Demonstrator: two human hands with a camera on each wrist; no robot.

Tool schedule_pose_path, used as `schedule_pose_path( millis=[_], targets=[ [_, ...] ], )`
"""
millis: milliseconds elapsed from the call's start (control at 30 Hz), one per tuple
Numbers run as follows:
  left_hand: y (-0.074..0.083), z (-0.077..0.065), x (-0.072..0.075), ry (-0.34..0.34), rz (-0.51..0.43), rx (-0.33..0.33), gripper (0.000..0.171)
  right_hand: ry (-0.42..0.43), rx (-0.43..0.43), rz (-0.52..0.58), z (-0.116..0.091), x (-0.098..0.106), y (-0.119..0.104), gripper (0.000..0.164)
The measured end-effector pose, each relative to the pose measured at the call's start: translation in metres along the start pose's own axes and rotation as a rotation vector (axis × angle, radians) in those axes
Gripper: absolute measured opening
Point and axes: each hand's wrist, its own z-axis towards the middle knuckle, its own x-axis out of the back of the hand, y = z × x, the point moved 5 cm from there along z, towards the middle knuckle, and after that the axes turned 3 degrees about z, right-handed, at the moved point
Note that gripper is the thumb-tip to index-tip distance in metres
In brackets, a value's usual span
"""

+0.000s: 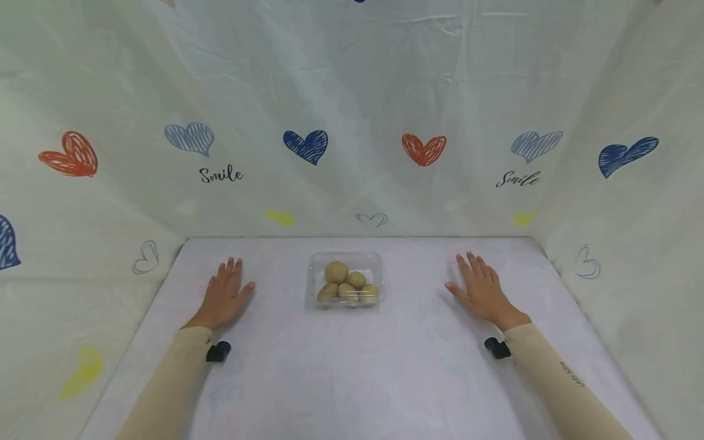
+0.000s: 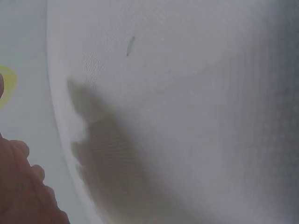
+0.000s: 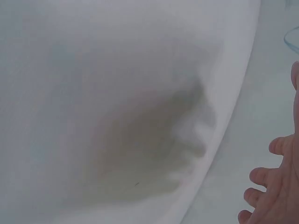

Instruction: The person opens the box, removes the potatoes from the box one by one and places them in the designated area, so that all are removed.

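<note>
A clear plastic box (image 1: 315, 264) sits on the table between the two hands, toward its far edge. Inside it lie several round, yellowish-brown potatoes (image 1: 337, 272). To the left of the box, the left hand (image 1: 222, 296) has its fingers extended and thumb spread, holding nothing. On the other side, the right hand (image 1: 484, 293) is spread in the same way, also holding nothing. Both hands are apart from the box. Each wrist view shows part of its own hand, the left hand (image 2: 25, 186) and the right hand (image 3: 278, 186), with a shadow on the white surface.
The white-covered table (image 1: 341, 379) ends at a hanging pale curtain (image 1: 363, 73) printed with hearts and "Smile" lettering. More curtain closes off the left and right sides. A small black device sits at each wrist, such as the left one (image 1: 219, 351).
</note>
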Motion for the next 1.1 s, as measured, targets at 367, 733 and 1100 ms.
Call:
schedule_pose_path(
  millis=[367, 733, 1100],
  targets=[
    [0.02, 0.0, -0.004, -0.011, -0.014, -0.041, 0.086, 0.023, 0.1, -0.047, 0.007, -0.006, -0.035, 0.081],
    [0.051, 0.0, -0.014, -0.063, -0.02, -0.136, 0.099, 0.014, 0.188, -0.063, 0.006, -0.012, -0.08, 0.082],
    [0.077, -0.001, -0.026, -0.107, -0.063, -0.202, 0.112, -0.008, 0.296, -0.08, 0.009, -0.024, -0.116, 0.086]
  ],
)
